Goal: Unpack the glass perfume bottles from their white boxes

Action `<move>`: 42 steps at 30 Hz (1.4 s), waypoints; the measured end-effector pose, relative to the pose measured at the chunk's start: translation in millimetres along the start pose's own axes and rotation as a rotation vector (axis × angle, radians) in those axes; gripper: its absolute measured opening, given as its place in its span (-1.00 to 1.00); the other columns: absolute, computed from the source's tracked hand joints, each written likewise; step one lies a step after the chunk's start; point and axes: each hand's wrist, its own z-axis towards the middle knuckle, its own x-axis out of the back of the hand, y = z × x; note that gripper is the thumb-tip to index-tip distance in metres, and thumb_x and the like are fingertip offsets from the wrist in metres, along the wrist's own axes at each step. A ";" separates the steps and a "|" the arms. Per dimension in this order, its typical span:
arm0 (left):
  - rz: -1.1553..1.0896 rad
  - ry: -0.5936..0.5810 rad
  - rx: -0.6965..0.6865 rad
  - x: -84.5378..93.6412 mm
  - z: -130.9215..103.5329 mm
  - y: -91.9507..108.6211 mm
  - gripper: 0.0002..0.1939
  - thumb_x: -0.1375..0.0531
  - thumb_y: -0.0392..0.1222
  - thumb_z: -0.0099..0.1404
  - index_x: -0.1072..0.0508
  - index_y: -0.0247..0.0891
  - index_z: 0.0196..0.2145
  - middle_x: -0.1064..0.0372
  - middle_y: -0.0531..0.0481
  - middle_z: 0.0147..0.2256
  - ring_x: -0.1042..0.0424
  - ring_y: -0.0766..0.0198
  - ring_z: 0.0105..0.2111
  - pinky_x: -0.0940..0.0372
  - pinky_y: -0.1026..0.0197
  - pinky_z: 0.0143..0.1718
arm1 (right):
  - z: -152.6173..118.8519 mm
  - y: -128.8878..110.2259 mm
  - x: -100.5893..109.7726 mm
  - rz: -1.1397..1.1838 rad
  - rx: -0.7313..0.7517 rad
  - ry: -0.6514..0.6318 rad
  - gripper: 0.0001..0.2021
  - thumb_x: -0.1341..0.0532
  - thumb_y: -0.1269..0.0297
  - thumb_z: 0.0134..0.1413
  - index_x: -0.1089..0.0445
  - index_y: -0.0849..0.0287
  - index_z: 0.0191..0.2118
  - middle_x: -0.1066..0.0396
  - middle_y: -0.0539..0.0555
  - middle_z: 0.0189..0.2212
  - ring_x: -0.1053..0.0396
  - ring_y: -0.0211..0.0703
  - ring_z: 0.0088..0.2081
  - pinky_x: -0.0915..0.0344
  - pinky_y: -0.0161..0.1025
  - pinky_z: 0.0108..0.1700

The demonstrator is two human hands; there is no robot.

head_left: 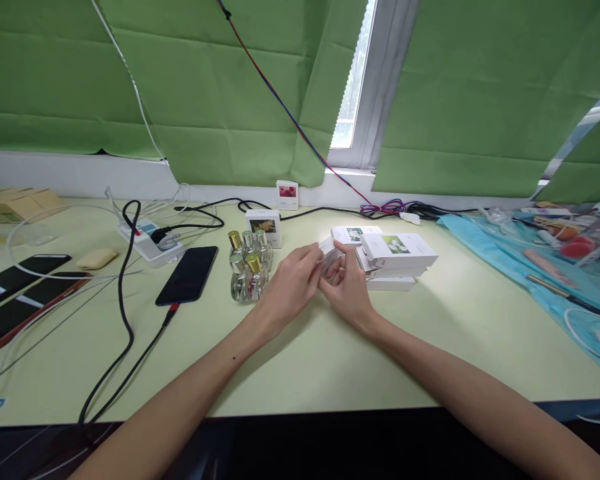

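Note:
Between my two hands is a small white box (329, 248), tilted above the table and partly covered by my fingers. My left hand (296, 273) grips its left side, fingers closed. On the other side my right hand (347, 283) pinches it between thumb and fingers. Just to the right lies a stack of white boxes (403, 250) with flower pictures on them. Left of my hands stand several small glass bottles (253, 267) with gold and silver caps. Behind these a white box with a yellow flower picture (265, 227) stands upright.
A phone (187, 275) on a black cable lies left of the bottles, near a white power strip (150, 243). Two more dark devices (25, 303) are at far left. Another white box (287, 195) leans by the wall. Cluttered blue plastic sheeting (505, 260) covers the right.

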 end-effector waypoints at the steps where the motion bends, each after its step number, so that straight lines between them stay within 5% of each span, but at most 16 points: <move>1: -0.006 0.004 -0.003 -0.4 0.1 -0.2 -0.87 -0.09 -0.32 0.45 -0.44 -0.22 -0.20 -0.53 -0.09 -0.11 -0.54 0.17 -0.13 -0.42 0.17 -0.17 | 0.0 0.3 0.0 0.000 0.000 0.000 -0.38 -0.29 0.22 0.05 -0.13 0.18 0.22 -0.28 -0.16 -0.48 -0.26 -0.29 -0.55 -0.24 -0.28 -0.43; 24: -0.009 0.015 -0.026 -1.4 1.5 2.7 -0.82 -0.09 -0.35 0.45 -0.47 -0.23 -0.25 -0.55 -0.14 -0.09 -0.53 0.09 0.04 -0.47 0.07 -0.01 | 0.6 -0.4 0.2 -0.018 0.006 -0.006 -0.40 -0.28 0.22 0.05 -0.15 0.18 0.20 -0.29 -0.14 -0.48 -0.29 -0.25 -0.51 -0.24 -0.27 -0.41; 37: -0.067 0.000 0.062 -1.3 2.1 5.4 -0.85 -0.10 -0.35 0.42 -0.41 -0.22 -0.31 -0.49 -0.12 -0.02 -0.52 0.17 -0.09 -0.40 0.15 -0.15 | 0.4 0.1 0.9 -0.052 0.040 -0.008 -0.43 -0.28 0.26 0.06 -0.17 0.17 0.19 -0.31 -0.11 -0.47 -0.28 -0.25 -0.51 -0.26 -0.27 -0.41; 42: -0.085 0.000 0.124 0.1 0.7 8.7 -0.88 -0.09 -0.29 0.45 -0.43 -0.22 -0.17 -0.50 -0.10 -0.07 -0.51 0.21 -0.18 -0.37 0.18 -0.20 | -2.5 -4.9 0.8 -0.091 0.075 0.038 -0.46 -0.26 0.26 0.14 -0.21 0.16 0.23 -0.35 0.05 -0.26 -0.29 -0.24 -0.43 -0.36 -0.19 -0.32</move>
